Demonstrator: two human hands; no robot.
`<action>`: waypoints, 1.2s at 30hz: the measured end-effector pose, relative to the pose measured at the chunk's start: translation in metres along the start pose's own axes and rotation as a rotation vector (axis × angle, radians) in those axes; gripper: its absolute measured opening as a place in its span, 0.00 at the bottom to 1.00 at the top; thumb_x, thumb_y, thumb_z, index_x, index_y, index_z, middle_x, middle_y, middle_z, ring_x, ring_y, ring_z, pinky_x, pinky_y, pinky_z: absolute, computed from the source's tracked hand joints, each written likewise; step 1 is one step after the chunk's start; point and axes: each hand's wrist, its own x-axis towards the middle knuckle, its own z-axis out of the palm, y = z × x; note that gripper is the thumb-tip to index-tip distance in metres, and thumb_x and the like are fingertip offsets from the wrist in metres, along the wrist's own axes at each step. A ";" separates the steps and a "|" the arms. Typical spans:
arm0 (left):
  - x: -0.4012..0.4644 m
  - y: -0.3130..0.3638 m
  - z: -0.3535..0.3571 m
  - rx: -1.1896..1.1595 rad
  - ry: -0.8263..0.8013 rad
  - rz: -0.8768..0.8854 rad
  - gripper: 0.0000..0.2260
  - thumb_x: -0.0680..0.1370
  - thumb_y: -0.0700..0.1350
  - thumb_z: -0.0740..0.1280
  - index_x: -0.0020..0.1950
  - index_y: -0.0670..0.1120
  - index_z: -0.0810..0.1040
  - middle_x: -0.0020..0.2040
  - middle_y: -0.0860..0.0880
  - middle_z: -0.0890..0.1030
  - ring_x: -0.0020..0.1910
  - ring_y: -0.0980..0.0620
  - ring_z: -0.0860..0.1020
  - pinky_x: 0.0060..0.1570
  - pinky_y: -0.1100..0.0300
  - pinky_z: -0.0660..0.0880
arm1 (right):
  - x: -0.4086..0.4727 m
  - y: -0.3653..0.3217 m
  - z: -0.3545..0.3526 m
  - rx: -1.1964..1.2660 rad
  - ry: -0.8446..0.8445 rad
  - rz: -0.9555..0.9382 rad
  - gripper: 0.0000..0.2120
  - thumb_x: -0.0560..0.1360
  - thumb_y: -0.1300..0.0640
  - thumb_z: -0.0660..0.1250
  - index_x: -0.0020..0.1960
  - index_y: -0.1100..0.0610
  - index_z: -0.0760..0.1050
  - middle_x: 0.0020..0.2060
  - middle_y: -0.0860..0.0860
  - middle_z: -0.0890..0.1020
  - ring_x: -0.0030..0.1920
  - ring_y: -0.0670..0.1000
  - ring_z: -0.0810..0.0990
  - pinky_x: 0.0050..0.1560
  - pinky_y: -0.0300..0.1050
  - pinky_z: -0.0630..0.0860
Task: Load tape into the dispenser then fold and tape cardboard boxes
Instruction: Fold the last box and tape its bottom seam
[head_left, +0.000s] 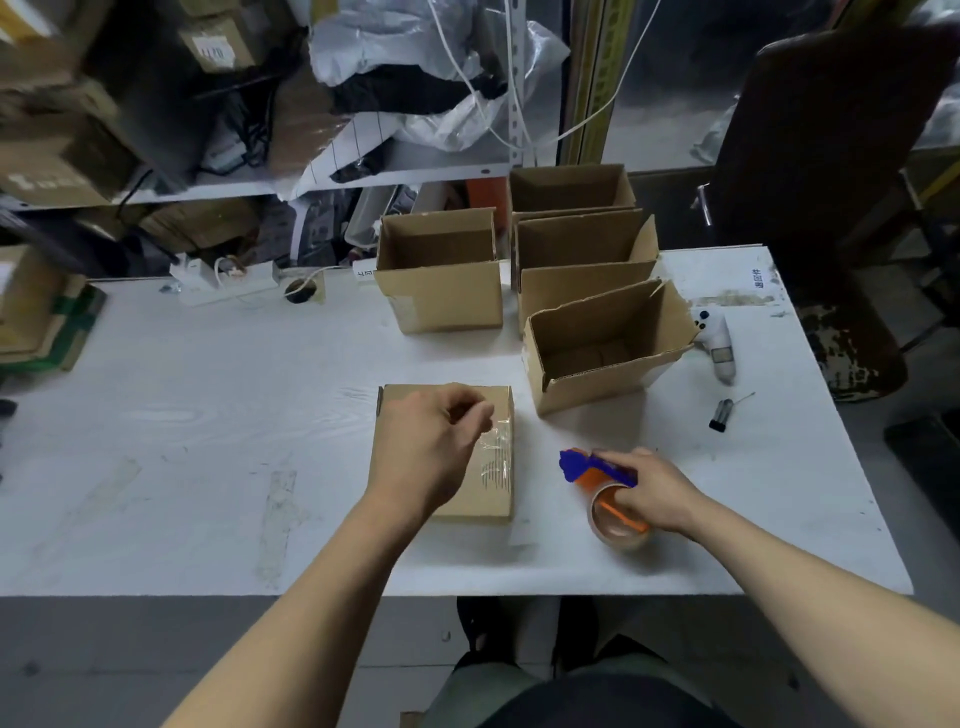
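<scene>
While the closed cardboard box (457, 452) lies flat on the white bench (208, 415) with its long axis running from the near edge toward the far one, a strip of clear tape (496, 457) runs along that axis near its right side. The left hand (431, 447) hovers over the box top, palm down, wrist bent, its grip loosely curled with fingertips drawn toward the thumb near the tape; whether it pinches anything I cannot tell. Just right of the box, the right hand (649, 491) has its grip clamped on the blue and orange tape dispenser (597, 478), whose blue head points left toward the box, the tape roll nearest the person. Four open boxes (602, 343) stand behind.
</scene>
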 end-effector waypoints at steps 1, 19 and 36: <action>0.001 0.000 0.001 -0.012 -0.015 -0.020 0.07 0.80 0.50 0.71 0.44 0.52 0.87 0.37 0.60 0.86 0.41 0.64 0.83 0.50 0.56 0.81 | 0.003 0.002 0.002 -0.029 0.013 0.002 0.29 0.78 0.59 0.70 0.76 0.44 0.72 0.51 0.47 0.74 0.52 0.48 0.74 0.48 0.37 0.69; -0.013 -0.026 0.004 -0.350 -0.073 -0.232 0.07 0.80 0.47 0.73 0.42 0.49 0.86 0.36 0.52 0.87 0.39 0.57 0.85 0.43 0.65 0.77 | -0.019 -0.133 0.010 0.804 -0.307 -0.288 0.14 0.76 0.59 0.77 0.58 0.62 0.80 0.56 0.55 0.86 0.58 0.52 0.84 0.60 0.42 0.78; -0.032 -0.101 0.113 0.469 0.209 0.115 0.16 0.83 0.53 0.62 0.39 0.46 0.74 0.30 0.46 0.76 0.32 0.42 0.75 0.28 0.52 0.68 | -0.016 -0.096 0.094 0.622 0.252 0.052 0.06 0.85 0.59 0.58 0.57 0.49 0.70 0.42 0.51 0.77 0.42 0.49 0.76 0.44 0.43 0.74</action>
